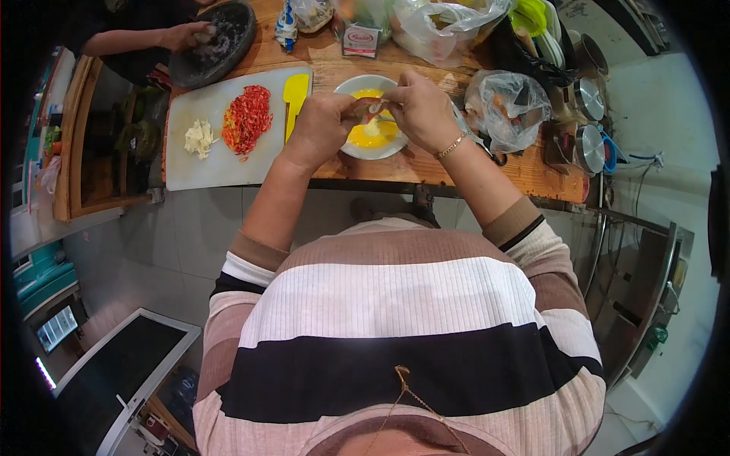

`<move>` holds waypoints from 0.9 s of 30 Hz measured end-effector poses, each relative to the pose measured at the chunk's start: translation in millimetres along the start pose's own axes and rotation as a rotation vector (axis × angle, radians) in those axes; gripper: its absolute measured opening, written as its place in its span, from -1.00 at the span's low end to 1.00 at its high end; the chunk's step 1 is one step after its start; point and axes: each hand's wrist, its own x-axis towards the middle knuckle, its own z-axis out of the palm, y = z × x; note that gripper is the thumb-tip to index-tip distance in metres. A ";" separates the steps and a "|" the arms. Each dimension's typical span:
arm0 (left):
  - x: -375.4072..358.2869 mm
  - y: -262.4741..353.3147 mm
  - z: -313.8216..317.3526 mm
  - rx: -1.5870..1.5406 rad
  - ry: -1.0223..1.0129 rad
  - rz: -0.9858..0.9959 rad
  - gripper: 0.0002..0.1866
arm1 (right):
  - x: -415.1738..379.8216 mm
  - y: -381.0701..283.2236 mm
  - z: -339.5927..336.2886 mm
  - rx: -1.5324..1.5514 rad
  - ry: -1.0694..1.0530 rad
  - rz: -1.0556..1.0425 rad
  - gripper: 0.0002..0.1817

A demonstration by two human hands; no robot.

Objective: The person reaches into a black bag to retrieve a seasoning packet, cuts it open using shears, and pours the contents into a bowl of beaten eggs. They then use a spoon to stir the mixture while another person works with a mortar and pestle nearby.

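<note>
My left hand [319, 128] and my right hand [427, 112] meet above a white bowl [353, 85], fingers pinched on a small reddish-brown sachet [370, 114]. Yellow beaten egg [380, 140] fills the bowl, with a pale whitish heap [371, 129] on it under the sachet. A metal utensil's handle shows partly by my right fingers; its kind is hidden. To the left, a white cutting board [182, 171] carries chopped red chili [247, 121] and chopped pale garlic [199, 138]. A yellow knife [295, 95] lies along the board's right side.
At the upper left, another person's hand [188, 36] works in a dark stone mortar [239, 23]. Plastic bags [433, 34] and a small box [360, 41] stand at the back. A clear bag [508, 114] sits right of the bowl, near canisters [589, 148] at the table's right end.
</note>
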 end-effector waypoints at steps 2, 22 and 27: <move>-2.3 -0.4 -0.4 -0.002 0.001 -0.003 -0.75 | -2.8 -1.8 1.4 -0.004 -0.065 -0.001 -0.84; 4.3 1.9 -1.8 0.084 0.008 0.093 -0.83 | -1.3 -13.0 0.3 0.137 -0.062 -0.112 -0.89; 3.5 -0.2 -0.6 0.057 0.024 0.101 -0.91 | -1.1 -16.9 -3.6 0.125 -0.108 -0.159 -0.90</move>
